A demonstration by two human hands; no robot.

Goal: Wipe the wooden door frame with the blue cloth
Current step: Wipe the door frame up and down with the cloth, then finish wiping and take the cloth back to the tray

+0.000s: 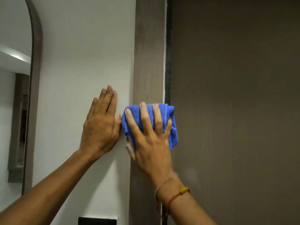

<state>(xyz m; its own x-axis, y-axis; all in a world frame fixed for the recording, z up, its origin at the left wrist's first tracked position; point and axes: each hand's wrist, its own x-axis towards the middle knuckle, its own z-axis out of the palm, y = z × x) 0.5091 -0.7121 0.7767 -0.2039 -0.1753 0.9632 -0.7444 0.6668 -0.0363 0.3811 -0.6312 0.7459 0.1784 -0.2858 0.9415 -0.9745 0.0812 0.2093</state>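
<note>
Right hand (pixel 151 143) flat on blue cloth (pixel 172 127)

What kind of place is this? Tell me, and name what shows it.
Probably the inside of a home or flat, at a doorway. A wooden door frame runs beside a brown door and a painted white wall, with an arched mirror at the left.

Cloth (pixel 172 127) on door frame (pixel 149 54) (wall (pixel 84 54) left, door (pixel 235 95) right)
</note>
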